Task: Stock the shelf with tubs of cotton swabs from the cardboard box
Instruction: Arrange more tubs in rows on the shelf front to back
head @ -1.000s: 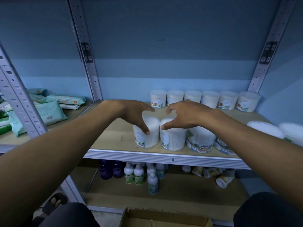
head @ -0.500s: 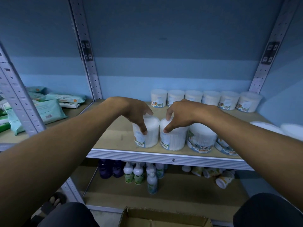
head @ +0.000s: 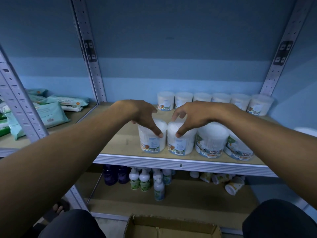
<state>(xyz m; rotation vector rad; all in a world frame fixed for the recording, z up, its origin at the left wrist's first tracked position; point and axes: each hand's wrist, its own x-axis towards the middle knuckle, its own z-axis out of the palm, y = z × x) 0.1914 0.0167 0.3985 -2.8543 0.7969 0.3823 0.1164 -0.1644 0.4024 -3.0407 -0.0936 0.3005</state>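
Two white tubs of cotton swabs stand side by side near the front edge of the wooden shelf (head: pixel 118 145). My left hand (head: pixel 144 115) grips the left tub (head: pixel 151 143) from above, thumb on its front and fingers over its top. My right hand (head: pixel 190 115) grips the right tub (head: pixel 183 145) the same way. Two more tubs (head: pixel 211 143) stand to the right of them in the front row. A row of several tubs (head: pixel 221 100) lines the back of the shelf. The open cardboard box (head: pixel 169 227) lies on the floor below.
Metal uprights (head: pixel 89 54) frame the bay. Packs of wipes (head: pixel 49 112) lie on the neighbouring shelf to the left. The lower shelf holds bottles (head: pixel 140 179) and small tipped-over containers (head: pixel 233 186). A white object (head: pixel 307 131) shows at the far right edge.
Both hands have stayed on the two front tubs, with their fingers shifted slightly over the tops. The tubs stand a little closer to the front edge.
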